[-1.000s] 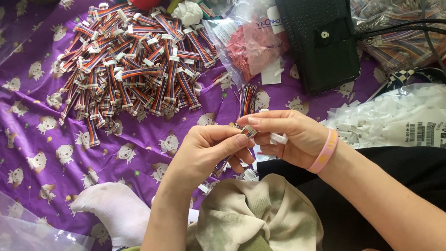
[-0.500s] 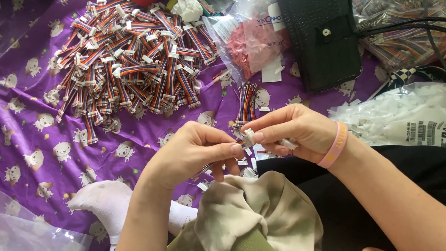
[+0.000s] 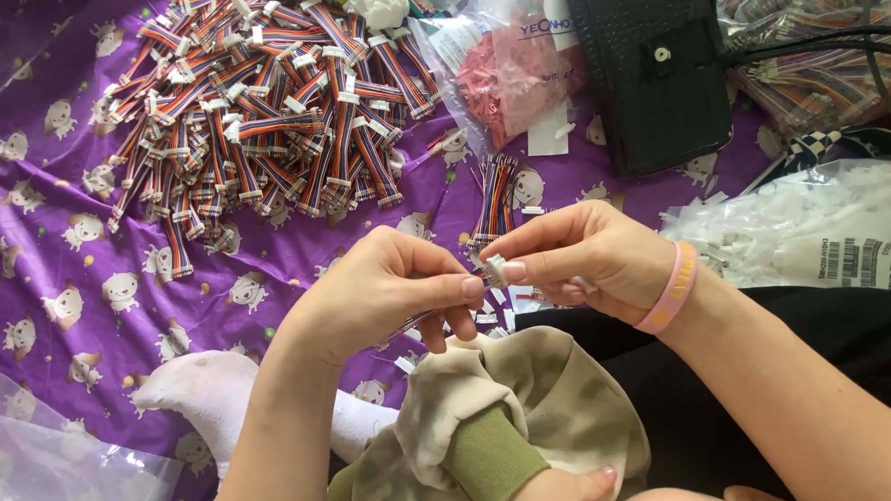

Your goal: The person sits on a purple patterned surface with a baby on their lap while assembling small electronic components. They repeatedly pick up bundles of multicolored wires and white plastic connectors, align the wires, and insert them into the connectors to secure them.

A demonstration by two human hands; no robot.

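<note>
Head view: left hand (image 3: pixel 382 293) pinches striped wire lead (image 3: pixel 419 322), lead's long axis running left-to-right toward white connector housing (image 3: pixel 493 269). Right hand (image 3: pixel 586 259) clamps housing between thumb and forefinger. Fingertips nearly touching, above lap, at purple sheet's (image 3: pixel 45 248) near edge.

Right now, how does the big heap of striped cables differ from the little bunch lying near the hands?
The big heap of cables holds many pieces piled crisscross at upper left; the little bunch holds only a few, lying parallel just above the right hand. The heap's pieces show white connectors at their ends; the bunch's upper ends look bare. Both are multicoloured ribbon wires on the purple cloth.
</note>
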